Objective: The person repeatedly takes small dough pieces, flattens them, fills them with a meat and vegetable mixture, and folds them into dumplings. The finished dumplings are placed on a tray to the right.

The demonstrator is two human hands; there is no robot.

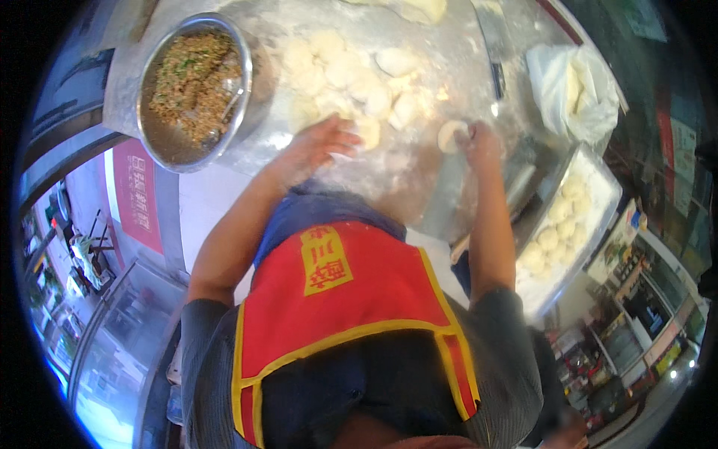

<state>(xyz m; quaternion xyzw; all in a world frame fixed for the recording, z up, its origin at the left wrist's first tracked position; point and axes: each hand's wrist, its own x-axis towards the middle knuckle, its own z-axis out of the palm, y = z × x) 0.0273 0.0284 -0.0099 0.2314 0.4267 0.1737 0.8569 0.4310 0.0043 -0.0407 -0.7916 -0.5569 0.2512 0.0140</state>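
On the floured metal worktop (387,168), my right hand (483,143) pinches the right edge of a small round dough piece (449,136). My left hand (325,143) is spread, palm partly turned down, at the lower edge of a group of flattened dough rounds (342,73). One dough round (368,132) lies just right of its fingertips. Nothing shows in the left hand's grip. Up and to the left of that hand stands a steel bowl (245,106) of minced filling (196,84) with green bits and a utensil in it.
A long tray (597,224) of dough balls (555,224) is at the right. Above it lies a white plastic bag (578,92). A knife or scraper with a black handle (498,81) rests at the upper right, and a larger dough piece (418,8) lies at the top edge.
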